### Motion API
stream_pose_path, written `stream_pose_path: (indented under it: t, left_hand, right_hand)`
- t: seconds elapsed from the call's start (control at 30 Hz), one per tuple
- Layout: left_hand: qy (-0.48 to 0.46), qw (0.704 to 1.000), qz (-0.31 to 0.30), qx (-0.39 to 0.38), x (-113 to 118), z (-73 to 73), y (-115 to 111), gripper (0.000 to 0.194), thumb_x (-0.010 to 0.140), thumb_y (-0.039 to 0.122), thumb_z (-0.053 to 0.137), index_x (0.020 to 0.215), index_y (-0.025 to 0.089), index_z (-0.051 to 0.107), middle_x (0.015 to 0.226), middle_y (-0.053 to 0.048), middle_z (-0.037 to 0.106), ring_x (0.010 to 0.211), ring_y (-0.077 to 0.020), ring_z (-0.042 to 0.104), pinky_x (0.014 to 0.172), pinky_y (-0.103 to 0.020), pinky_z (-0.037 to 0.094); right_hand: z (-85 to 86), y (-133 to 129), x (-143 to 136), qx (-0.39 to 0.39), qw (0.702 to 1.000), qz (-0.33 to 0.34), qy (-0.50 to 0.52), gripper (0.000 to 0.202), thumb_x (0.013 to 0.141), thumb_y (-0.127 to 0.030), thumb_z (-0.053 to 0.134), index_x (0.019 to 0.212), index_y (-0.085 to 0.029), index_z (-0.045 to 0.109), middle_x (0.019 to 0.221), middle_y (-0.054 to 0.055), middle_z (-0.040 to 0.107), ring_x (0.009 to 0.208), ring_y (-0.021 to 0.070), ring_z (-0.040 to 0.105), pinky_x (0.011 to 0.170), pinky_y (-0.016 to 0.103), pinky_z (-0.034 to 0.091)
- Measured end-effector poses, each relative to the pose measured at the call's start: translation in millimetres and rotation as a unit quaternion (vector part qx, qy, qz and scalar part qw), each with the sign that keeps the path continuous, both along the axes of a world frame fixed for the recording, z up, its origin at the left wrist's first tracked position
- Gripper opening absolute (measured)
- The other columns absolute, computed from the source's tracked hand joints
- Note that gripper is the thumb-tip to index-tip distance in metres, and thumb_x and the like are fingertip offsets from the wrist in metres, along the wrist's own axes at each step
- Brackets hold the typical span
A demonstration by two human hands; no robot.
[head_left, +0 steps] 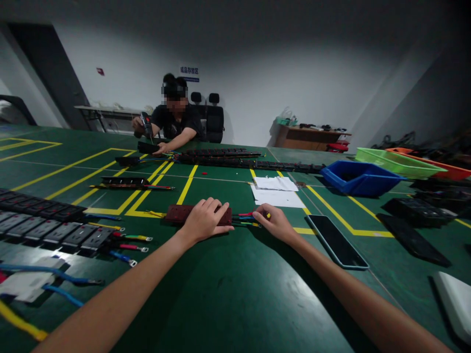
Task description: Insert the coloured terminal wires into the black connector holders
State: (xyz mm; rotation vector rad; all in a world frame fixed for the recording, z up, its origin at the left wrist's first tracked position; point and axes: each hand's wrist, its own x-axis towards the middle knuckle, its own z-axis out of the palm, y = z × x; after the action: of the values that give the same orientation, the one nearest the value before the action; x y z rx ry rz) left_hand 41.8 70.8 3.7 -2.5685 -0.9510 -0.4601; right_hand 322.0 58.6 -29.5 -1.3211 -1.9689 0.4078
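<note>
A long dark red block lies on the green table, with wires coming out at both ends. My left hand is laid over its right half, fingers across the top and thumb along the near side. Red, blue and green wires leave the block's right end. My right hand is closed in a pinch at the tip of the red wire; the exact contact is hidden by the fingers. A yellow wire sticks out at the left end.
Black and grey socket strips with lugged wires lie at left. White papers, a phone, a blue bin and a green bin are on the right. Across the table, a person holds a power drill.
</note>
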Motion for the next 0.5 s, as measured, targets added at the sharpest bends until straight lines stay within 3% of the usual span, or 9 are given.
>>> stream_pose_path:
  t: [0.2,0.5]
  left_hand:
    - [0.008,1.0,-0.008,-0.011,-0.3,-1.8,2.8,0.075,0.091,0.072,0.041,0.131,0.011,0.06,0.103,-0.014,0.063,0.093,-0.0273,0.055,0.075,-0.038,0.041]
    - [-0.019,0.999,0.031,0.029,-1.8,-0.3,-1.5,0.073,0.093,0.07,0.04,0.131,0.01,0.059,0.108,-0.016,0.062,0.096,-0.0286,0.055,0.077,-0.039,0.04]
  right_hand:
    - [4.6,-1.5,0.3,0.021,0.999,0.027,0.02,0.025,0.093,-0.039,0.058,0.078,-0.02,0.065,0.082,0.005,0.064,0.074,0.0188,0.059,0.066,0.03,0.045]
    - [-0.9,0.0,-1.8,0.015,0.998,-0.053,-0.009,0.035,0.096,-0.05,0.05,0.084,-0.02,0.062,0.075,0.002,0.062,0.068,0.0179,0.056,0.062,0.029,0.04]
